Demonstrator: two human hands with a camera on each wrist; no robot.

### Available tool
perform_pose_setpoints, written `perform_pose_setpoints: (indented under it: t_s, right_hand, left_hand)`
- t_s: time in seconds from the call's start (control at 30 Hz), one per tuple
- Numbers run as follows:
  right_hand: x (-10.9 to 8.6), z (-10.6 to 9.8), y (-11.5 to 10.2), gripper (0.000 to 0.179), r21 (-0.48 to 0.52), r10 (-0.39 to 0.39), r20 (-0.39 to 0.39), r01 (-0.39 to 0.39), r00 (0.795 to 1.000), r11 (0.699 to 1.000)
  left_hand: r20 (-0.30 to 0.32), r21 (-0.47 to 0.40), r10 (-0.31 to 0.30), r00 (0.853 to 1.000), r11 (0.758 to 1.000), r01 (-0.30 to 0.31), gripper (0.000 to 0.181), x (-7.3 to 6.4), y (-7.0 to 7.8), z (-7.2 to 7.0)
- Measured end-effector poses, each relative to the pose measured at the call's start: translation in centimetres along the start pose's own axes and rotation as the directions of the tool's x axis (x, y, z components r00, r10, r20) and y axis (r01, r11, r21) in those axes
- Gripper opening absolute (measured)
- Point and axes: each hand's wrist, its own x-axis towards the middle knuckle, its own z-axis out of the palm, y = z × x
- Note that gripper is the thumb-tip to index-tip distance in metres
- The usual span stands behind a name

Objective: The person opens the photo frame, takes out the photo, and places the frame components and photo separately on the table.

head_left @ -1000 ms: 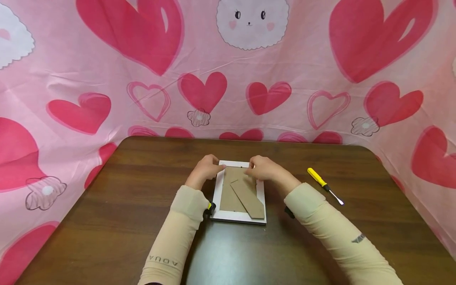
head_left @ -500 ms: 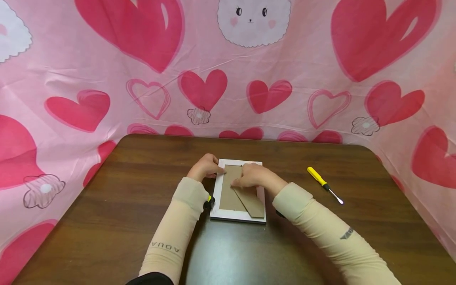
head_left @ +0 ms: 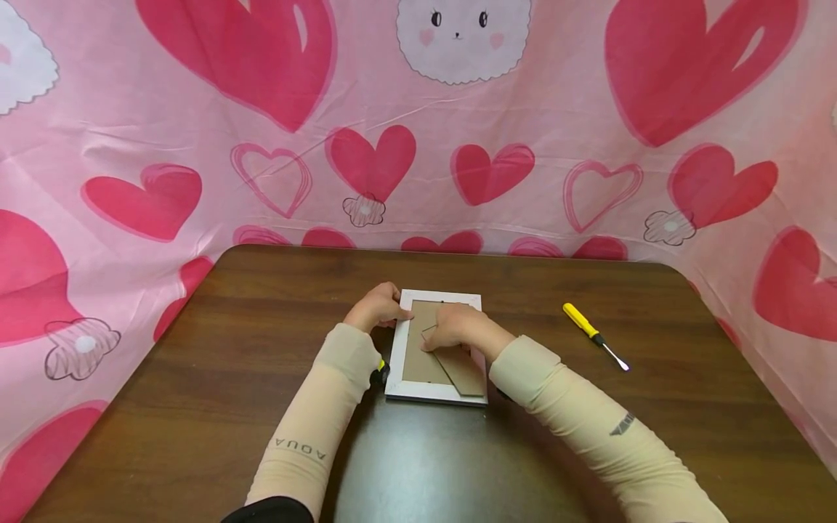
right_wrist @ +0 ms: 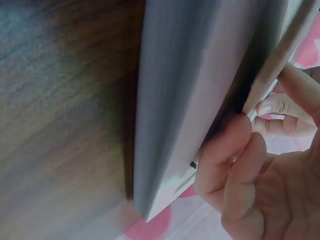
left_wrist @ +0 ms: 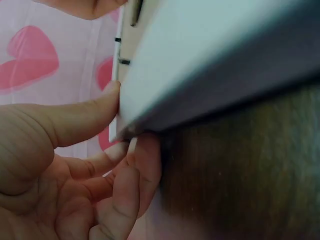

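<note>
A white picture frame (head_left: 431,393) lies face down on the table, its brown backing board (head_left: 416,363) up. Hinged on that board is a slanted easel stand (head_left: 466,376). My left hand (head_left: 378,306) grips the frame's upper left edge. In the left wrist view its thumb (left_wrist: 100,111) presses on the white rim, and the other fingers curl in at the side. My right hand (head_left: 456,325) covers the upper part of the stand. In the right wrist view its fingers (right_wrist: 225,152) pinch the edge of the stand (right_wrist: 274,67), a dark gap showing beneath.
To the right on the wooden table (head_left: 261,327) lies a screwdriver (head_left: 580,319) with a yellow handle, its tip towards the front right. A pink cloth (head_left: 431,109) with hearts hangs behind the table and along both sides. Small dark tabs (left_wrist: 125,62) sit at the backing's edge.
My right hand has moved from the frame's upper right edge down and left onto the easel stand and taken hold of it. The left hand stays at the left edge.
</note>
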Motion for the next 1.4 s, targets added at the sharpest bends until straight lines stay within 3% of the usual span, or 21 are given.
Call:
perform_pose_setpoints:
  t_s: [0.2,0.87,1.13,1.4]
  right_hand:
    - [-0.1,0.2,0.0,0.035,0.067,-0.010,-0.009,0.010,1.000,0.998]
    - [-0.9,0.4,0.6,0.031,0.107,-0.037,-0.087,0.046,0.996,0.993]
    - [-1.1,-0.1,0.9,0.032,0.135,-0.086,-0.074,0.095,0.994,0.986]
    - [-1.4,-0.4,1.1,0.034,0.141,-0.084,-0.083,0.096,0.993,0.985]
  left_hand:
    - [0.020,-0.039,-0.008,1.000,0.999,0.009,0.035,0.0,-0.5,-0.3]
    - [0.104,-0.061,0.005,0.995,0.998,0.001,0.032,0.4,-1.1,-0.6]
    - [0.089,-0.071,-0.001,0.996,0.997,0.008,0.031,0.5,-1.4,-1.0]
    - [0.086,-0.078,-0.005,0.996,0.997,0.012,0.032,0.5,-1.4,-1.1]
